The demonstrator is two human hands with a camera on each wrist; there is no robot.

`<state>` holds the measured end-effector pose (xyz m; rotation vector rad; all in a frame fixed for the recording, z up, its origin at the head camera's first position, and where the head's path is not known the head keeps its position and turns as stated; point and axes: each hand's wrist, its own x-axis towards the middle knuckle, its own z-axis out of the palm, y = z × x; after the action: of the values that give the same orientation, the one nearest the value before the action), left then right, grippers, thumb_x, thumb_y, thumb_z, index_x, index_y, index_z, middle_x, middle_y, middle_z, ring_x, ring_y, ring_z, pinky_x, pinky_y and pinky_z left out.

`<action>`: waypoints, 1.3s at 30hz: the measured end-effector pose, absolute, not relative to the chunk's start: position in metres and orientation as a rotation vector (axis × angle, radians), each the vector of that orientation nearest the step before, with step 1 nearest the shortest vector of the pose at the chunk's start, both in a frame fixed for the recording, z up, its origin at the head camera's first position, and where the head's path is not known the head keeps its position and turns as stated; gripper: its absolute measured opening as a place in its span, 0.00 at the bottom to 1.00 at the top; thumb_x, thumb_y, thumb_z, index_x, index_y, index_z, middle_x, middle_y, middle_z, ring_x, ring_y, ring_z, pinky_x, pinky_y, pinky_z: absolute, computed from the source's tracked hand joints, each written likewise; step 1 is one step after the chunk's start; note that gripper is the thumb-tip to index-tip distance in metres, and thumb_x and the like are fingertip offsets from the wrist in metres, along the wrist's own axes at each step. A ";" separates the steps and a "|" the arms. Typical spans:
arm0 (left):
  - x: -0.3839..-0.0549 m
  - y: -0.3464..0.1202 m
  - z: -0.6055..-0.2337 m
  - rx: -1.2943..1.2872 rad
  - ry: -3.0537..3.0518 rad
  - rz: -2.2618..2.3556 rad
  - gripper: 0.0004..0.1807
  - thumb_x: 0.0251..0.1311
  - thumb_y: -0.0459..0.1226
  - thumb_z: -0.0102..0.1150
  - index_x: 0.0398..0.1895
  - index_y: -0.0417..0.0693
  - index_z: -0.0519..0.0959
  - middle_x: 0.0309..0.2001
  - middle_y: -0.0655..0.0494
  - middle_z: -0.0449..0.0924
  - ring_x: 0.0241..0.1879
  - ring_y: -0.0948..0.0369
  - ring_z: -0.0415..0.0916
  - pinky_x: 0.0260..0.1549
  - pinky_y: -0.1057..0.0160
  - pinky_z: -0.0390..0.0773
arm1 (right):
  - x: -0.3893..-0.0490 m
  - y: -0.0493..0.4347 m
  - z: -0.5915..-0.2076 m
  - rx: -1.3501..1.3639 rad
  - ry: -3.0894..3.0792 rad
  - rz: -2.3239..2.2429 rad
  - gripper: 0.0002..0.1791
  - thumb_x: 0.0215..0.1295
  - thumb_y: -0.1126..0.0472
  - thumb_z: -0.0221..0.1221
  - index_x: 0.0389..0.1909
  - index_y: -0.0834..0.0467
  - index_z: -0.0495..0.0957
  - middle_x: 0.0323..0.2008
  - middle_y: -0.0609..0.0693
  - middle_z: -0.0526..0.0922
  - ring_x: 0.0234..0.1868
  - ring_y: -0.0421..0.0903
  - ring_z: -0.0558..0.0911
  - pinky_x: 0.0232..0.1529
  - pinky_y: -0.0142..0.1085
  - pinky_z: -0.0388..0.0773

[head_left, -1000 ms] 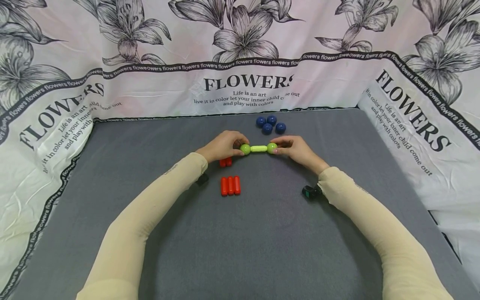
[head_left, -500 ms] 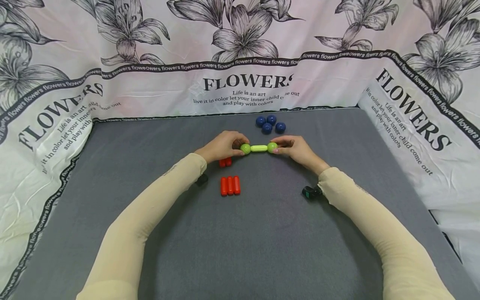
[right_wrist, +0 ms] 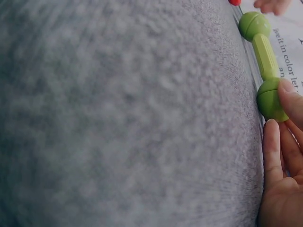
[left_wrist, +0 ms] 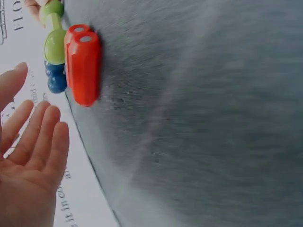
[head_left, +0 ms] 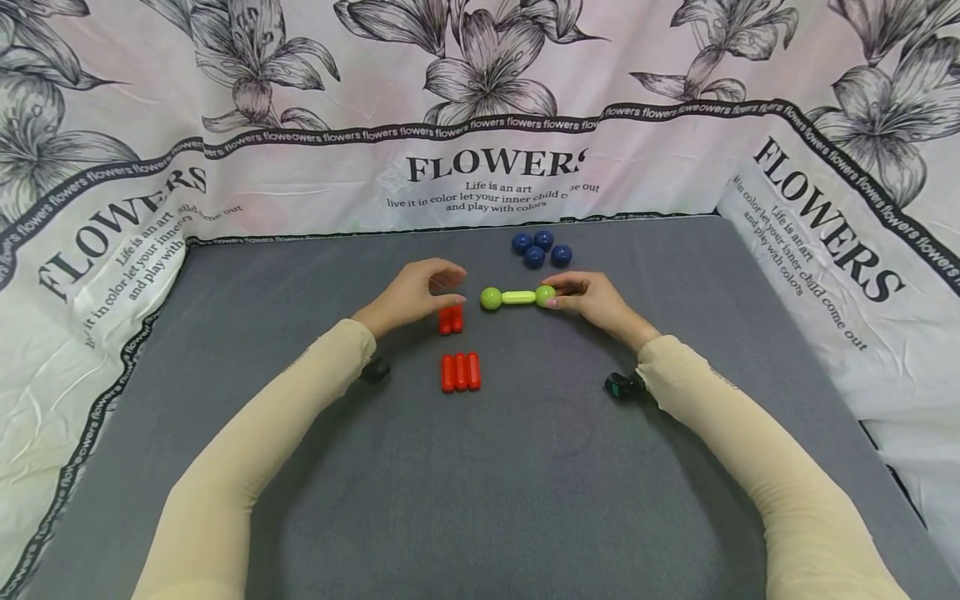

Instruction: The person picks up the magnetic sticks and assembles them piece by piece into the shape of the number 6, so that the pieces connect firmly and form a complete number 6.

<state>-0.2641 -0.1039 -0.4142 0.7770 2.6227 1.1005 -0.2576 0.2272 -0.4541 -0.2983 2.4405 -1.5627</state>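
Note:
A lime-green toy bar with a green ball at each end lies across the grey table in the head view. My right hand pinches its right ball between thumb and fingers. Apart from the left ball, my left hand is held with thumb and fingers spread and nothing between them. Two red rods lie just by the left hand, partly hidden behind it in the head view.
Several dark blue balls sit together behind the green piece. Three red rods lie side by side nearer the front. A flower-printed cloth hangs along the table's back edge.
My left hand has let go of the left green ball and moved left, its fingers spreading. The right hand and the green piece have stayed in place.

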 end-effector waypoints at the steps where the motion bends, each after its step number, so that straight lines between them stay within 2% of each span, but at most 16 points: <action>1: -0.262 -0.107 -0.416 0.755 2.625 1.119 0.26 0.60 0.42 0.68 0.60 0.43 0.76 0.56 0.48 0.80 0.55 0.54 0.77 0.60 0.54 0.77 | -0.257 0.227 -0.454 -0.294 2.440 -1.567 0.22 0.61 0.59 0.68 0.57 0.57 0.81 0.53 0.56 0.84 0.44 0.33 0.82 0.44 0.25 0.78; 6: -0.247 -0.120 -0.425 0.682 2.631 1.125 0.29 0.57 0.41 0.71 0.62 0.44 0.75 0.57 0.48 0.78 0.56 0.53 0.76 0.59 0.53 0.77 | -0.255 0.226 -0.451 -0.295 2.431 -1.569 0.23 0.62 0.62 0.68 0.58 0.60 0.80 0.53 0.60 0.84 0.43 0.33 0.81 0.43 0.24 0.77; 12: -0.237 -0.125 -0.434 0.695 2.696 1.024 0.32 0.54 0.44 0.73 0.60 0.43 0.76 0.53 0.47 0.76 0.55 0.52 0.74 0.60 0.53 0.76 | -0.244 0.221 -0.430 -0.310 2.445 -1.535 0.22 0.62 0.65 0.66 0.58 0.64 0.79 0.53 0.62 0.83 0.43 0.33 0.81 0.42 0.24 0.78; 21: -0.234 -0.124 -0.441 0.745 2.761 0.869 0.34 0.52 0.47 0.74 0.60 0.43 0.76 0.53 0.45 0.75 0.54 0.50 0.70 0.59 0.51 0.71 | -0.241 0.220 -0.426 -0.302 2.441 -1.537 0.22 0.62 0.64 0.67 0.58 0.64 0.79 0.53 0.62 0.83 0.43 0.33 0.81 0.42 0.23 0.78; 29: -0.230 -0.123 -0.442 0.788 2.789 0.892 0.32 0.52 0.46 0.74 0.58 0.41 0.77 0.50 0.44 0.75 0.52 0.50 0.70 0.56 0.51 0.71 | -0.240 0.220 -0.425 -0.299 2.438 -1.540 0.22 0.62 0.64 0.66 0.58 0.63 0.79 0.54 0.62 0.83 0.43 0.33 0.81 0.42 0.24 0.78; 39: -0.229 -0.120 -0.436 0.735 2.788 0.882 0.33 0.52 0.47 0.75 0.60 0.44 0.76 0.51 0.46 0.74 0.52 0.52 0.71 0.57 0.52 0.73 | -0.241 0.220 -0.426 -0.302 2.439 -1.545 0.22 0.62 0.65 0.67 0.57 0.63 0.80 0.52 0.61 0.84 0.43 0.34 0.81 0.42 0.24 0.78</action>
<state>-0.2286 -0.1204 -0.4364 0.7350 2.7879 0.8822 -0.2406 0.2203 -0.4257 -0.3017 2.4392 -1.5447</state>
